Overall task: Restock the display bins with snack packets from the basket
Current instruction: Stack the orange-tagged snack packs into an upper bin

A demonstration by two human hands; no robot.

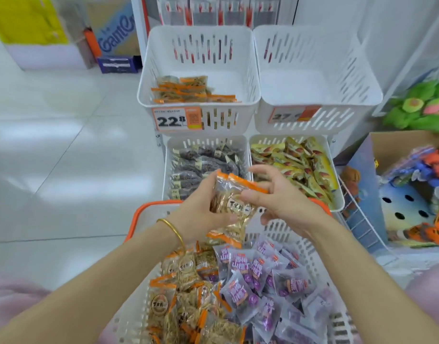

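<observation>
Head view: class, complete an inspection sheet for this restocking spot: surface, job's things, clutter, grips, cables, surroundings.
Surface: white tiled floor.
Job's things: basket holds orange packets and purple packets; top left bin holds only a few packets; top right bin shows nothing inside; lower bins hold dark packets and yellow packets.
Clutter: toy box at the right, green plush beyond it.
Grips: left hand grips the held packets above the basket; right hand pinches them.
Cables: nothing seen.
Surroundings: cardboard boxes on the floor, far left.
</observation>
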